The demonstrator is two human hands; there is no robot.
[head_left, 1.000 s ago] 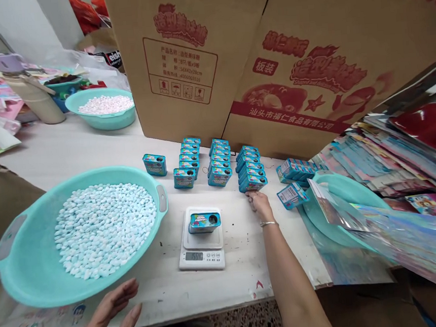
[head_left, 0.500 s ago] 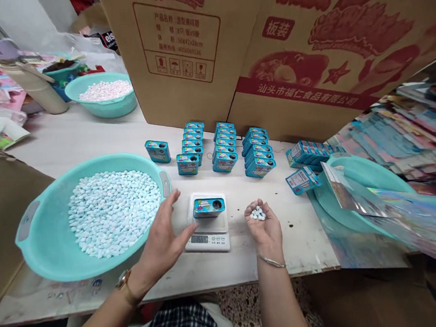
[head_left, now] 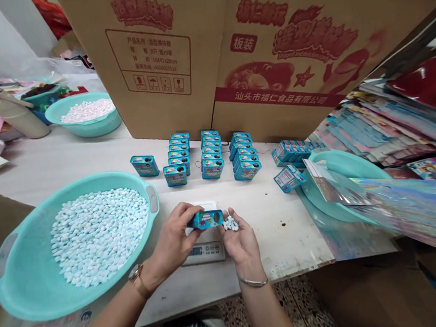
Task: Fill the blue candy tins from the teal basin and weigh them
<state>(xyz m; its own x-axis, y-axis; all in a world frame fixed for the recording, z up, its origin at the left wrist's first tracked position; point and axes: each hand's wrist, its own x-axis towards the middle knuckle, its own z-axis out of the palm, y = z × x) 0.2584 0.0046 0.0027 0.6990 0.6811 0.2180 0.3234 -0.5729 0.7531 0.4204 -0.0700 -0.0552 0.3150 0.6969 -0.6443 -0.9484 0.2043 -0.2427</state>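
Observation:
My left hand (head_left: 170, 245) grips a blue candy tin (head_left: 209, 218) by its left end, above the white digital scale (head_left: 206, 255). Its dark round opening faces up toward me. Palm up beside the tin's right end is my right hand (head_left: 244, 247), cupped around several small pale-blue candies (head_left: 230, 223). The tin and both hands hide much of the scale; its display is too blurred to read. To the left, a large turquoise basin (head_left: 17, 283) holds a heap of similar pale candies (head_left: 102, 234).
Rows of blue tins (head_left: 213, 169) stand behind the scale, with a single tin (head_left: 144, 166) to their left. Large cardboard boxes (head_left: 152, 113) form a wall at the back. Pink candies fill a smaller basin (head_left: 96, 127). At right, shiny sheets (head_left: 405, 208) lie over another basin (head_left: 367, 165).
My left hand has taken hold of the tin and lifted it from the scale. My right hand has moved left with the candies, up to the tin's end.

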